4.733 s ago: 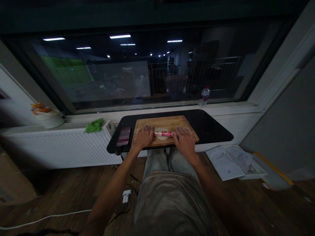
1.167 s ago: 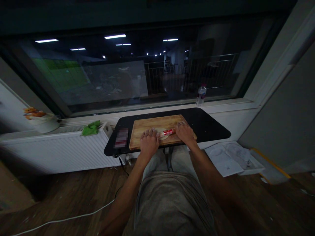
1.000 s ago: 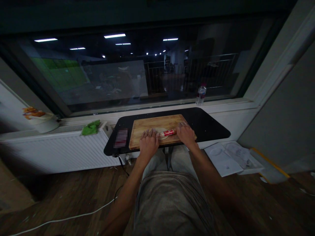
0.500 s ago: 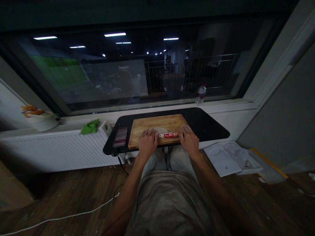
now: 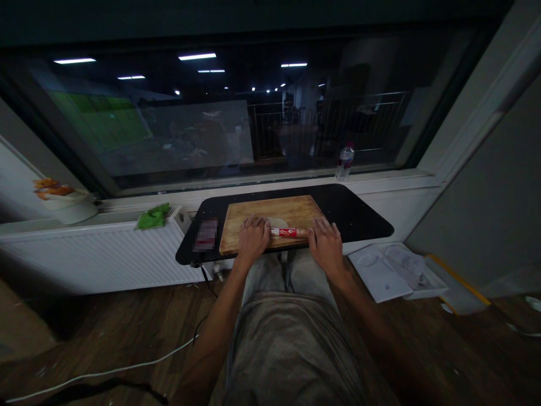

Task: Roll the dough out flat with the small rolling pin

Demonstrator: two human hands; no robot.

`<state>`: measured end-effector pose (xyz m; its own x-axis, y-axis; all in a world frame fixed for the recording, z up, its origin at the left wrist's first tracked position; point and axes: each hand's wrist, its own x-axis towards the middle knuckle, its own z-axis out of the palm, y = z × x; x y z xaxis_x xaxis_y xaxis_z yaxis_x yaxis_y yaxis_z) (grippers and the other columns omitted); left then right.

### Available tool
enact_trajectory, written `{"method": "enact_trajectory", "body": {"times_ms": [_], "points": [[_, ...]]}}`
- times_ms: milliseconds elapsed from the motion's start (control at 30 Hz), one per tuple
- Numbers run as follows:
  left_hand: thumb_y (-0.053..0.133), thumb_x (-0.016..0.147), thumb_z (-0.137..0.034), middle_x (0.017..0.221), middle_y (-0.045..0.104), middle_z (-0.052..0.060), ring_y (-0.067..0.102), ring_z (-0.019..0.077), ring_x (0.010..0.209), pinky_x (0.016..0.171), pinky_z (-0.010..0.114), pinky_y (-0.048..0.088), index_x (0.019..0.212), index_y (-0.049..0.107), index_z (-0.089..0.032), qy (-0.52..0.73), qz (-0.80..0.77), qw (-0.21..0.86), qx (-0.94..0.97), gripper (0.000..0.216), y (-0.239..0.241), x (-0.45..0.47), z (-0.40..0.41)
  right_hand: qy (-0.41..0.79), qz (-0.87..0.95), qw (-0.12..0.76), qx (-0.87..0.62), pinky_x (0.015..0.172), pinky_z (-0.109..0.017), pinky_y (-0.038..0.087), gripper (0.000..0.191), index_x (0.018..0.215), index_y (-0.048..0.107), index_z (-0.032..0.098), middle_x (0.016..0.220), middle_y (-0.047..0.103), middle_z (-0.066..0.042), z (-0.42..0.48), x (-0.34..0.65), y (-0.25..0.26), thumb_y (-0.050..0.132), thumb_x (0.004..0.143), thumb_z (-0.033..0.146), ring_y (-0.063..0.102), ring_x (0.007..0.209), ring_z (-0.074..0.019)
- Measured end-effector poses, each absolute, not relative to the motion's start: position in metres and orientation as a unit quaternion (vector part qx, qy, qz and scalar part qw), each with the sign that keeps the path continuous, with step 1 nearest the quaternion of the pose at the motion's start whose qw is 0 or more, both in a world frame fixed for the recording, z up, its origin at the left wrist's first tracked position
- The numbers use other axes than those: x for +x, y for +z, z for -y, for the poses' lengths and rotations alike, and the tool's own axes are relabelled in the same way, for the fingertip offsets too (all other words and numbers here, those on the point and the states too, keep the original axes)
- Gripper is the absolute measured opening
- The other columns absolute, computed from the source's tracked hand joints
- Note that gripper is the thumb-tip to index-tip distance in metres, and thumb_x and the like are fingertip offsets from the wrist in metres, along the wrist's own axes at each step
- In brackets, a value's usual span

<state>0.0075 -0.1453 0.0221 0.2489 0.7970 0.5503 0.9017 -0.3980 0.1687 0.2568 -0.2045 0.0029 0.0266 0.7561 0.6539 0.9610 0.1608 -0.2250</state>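
A rolling pin (image 5: 289, 232) with a red and white label lies crosswise over the near part of a wooden cutting board (image 5: 240, 213). My left hand (image 5: 254, 234) covers its left end, and my right hand (image 5: 324, 239) covers the right end. Both hands are palm down with fingers bent over the pin. Just beyond the pin shows a thin pale round of dough (image 5: 276, 223), partly hidden by the pin and my left fingers.
The board rests on a black table (image 5: 359, 217) below a window. Left of the board lies a blurred-out flat object (image 5: 207, 234). A bottle (image 5: 345, 162) stands on the sill, a green cloth (image 5: 153, 216) on the radiator (image 5: 105, 256). An open white box (image 5: 397, 270) sits on the floor at right.
The rolling pin has turned a little, so its label shows differently. Both hands stay on its ends with only a slight shift. A dark strap has come into view at lower left.
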Motion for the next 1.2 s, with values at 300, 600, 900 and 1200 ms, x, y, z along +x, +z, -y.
{"method": "enact_trajectory", "body": {"times_ms": [300, 600, 900, 1200], "points": [[0.034, 0.122, -0.038, 0.153, 0.075, 0.014, 0.062, 0.0342, 0.149, 0.122, 0.051, 0.045, 0.143, 0.078, -0.020, -0.234, 0.556, 0.060, -0.795, 0.051, 0.032, 0.006, 0.141, -0.134, 0.694, 0.289, -0.646, 0.134, -0.058, 0.035, 0.056, 0.149, 0.074, 0.006, 0.157, 0.072, -0.023, 0.178, 0.257, 0.018, 0.033, 0.117, 0.028, 0.056, 0.157, -0.0361], [0.030, 0.123, -0.042, 0.149, 0.077, 0.012, 0.065, 0.0337, 0.141, 0.118, 0.049, 0.047, 0.146, 0.076, -0.023, -0.166, 0.573, 0.050, -0.801, 0.055, 0.052, 0.009, 0.122, -0.117, 0.697, 0.227, -0.670, 0.126, -0.051, 0.041, 0.053, 0.136, 0.080, 0.011, 0.148, 0.077, -0.021, 0.151, 0.255, 0.042, 0.033, 0.119, 0.028, 0.063, 0.145, -0.0340], [0.026, 0.121, -0.042, 0.136, 0.082, 0.016, 0.074, 0.0346, 0.127, 0.108, 0.046, 0.055, 0.138, 0.078, -0.021, -0.117, 0.589, 0.047, -0.798, 0.059, 0.070, 0.011, 0.101, -0.106, 0.694, 0.159, -0.694, 0.122, -0.044, 0.043, 0.050, 0.130, 0.082, 0.012, 0.138, 0.082, -0.020, 0.136, 0.250, 0.059, 0.035, 0.120, 0.026, 0.067, 0.141, -0.0322], [0.032, 0.118, -0.040, 0.140, 0.080, 0.019, 0.072, 0.0364, 0.134, 0.116, 0.050, 0.052, 0.132, 0.082, -0.017, -0.119, 0.617, 0.028, -0.778, 0.056, 0.071, 0.014, 0.072, -0.070, 0.692, 0.140, -0.705, 0.116, -0.040, 0.048, 0.047, 0.128, 0.083, 0.014, 0.138, 0.082, -0.020, 0.122, 0.250, 0.070, 0.039, 0.120, 0.028, 0.071, 0.137, -0.0304]]}}
